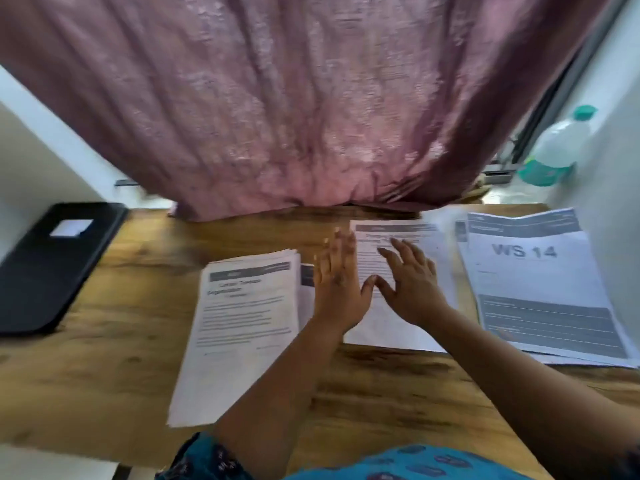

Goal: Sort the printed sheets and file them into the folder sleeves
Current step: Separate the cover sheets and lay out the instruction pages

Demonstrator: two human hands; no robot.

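I am seeing the left hand point(337, 289) and the right hand point(414, 289) lying flat, fingers straight and spread, thumbs nearly touching, both pressing on the middle white printed sheet point(398, 327) and gripping nothing. Left of that sheet, a thick stack of white printed pages point(242, 323) is lying on the brown wooden table point(104, 375). Right of it, the pile headed "WS 14" point(540, 282) is fanning out. Far left of it, the black plastic folder point(52, 265) is resting closed.

Print on the middle sheet point(398, 251) was blurred and partly covered by both hands. The folder point(52, 265) ran off the left frame edge.
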